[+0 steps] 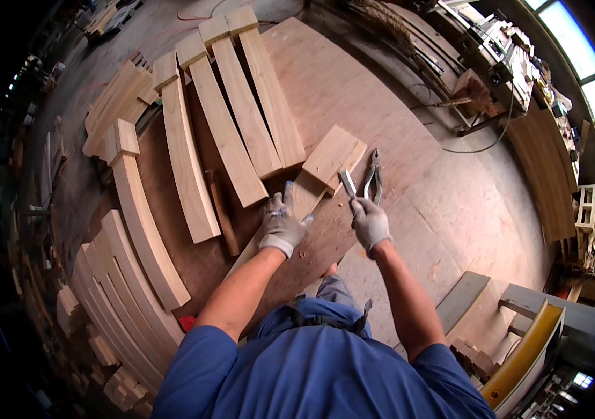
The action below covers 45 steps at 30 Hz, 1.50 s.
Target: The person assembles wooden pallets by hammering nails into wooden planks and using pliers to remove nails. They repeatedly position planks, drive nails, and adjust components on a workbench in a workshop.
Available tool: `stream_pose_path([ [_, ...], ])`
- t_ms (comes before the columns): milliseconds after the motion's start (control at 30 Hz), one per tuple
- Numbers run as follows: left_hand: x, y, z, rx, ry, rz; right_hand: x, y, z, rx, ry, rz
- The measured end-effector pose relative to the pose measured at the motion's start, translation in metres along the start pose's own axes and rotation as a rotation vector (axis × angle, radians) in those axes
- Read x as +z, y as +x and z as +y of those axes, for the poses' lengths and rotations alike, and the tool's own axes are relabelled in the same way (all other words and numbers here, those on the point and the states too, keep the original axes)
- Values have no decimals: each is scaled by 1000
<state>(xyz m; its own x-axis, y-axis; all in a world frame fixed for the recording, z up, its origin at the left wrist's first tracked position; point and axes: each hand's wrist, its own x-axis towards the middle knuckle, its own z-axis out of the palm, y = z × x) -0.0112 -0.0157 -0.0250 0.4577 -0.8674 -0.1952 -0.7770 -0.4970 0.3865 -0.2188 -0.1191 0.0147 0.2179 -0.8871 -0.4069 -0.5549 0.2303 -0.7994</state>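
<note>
A pale curved wooden piece with a wider block (335, 158) at its far end lies on the workbench in front of me. My left hand (283, 225), in a light glove with stained fingertips, lies over the piece's narrower part with its fingers spread. In my gloved right hand (371, 225) is a chisel (347, 184), its flat metal blade pointing away from me. The blade's tip is beside the block's near right corner; whether they touch, I cannot tell. Most of the chisel's handle is hidden in my fist. Pliers (376, 176) lie just right of the blade.
Several similar wooden pieces (228, 133) with end blocks lie side by side at the left and far side of the bench (325, 70). A dark wooden stick (222, 213) lies among them. More curved slats (119, 279) are stacked at lower left. Small wood chips (302, 254) dot the bench.
</note>
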Motion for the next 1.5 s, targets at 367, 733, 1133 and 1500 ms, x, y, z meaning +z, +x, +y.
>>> stream_pose_path([
  [367, -3, 1, 4, -6, 29, 9, 20, 17, 5, 9, -27, 157],
  [733, -5, 0, 3, -22, 46, -22, 22, 21, 10, 39, -51, 130],
  [1133, -6, 3, 11, -61, 25, -60, 20, 26, 2, 49, -37, 146],
  [1500, -16, 0, 7, 23, 22, -58, 25, 72, 37, -162, 73, 228],
])
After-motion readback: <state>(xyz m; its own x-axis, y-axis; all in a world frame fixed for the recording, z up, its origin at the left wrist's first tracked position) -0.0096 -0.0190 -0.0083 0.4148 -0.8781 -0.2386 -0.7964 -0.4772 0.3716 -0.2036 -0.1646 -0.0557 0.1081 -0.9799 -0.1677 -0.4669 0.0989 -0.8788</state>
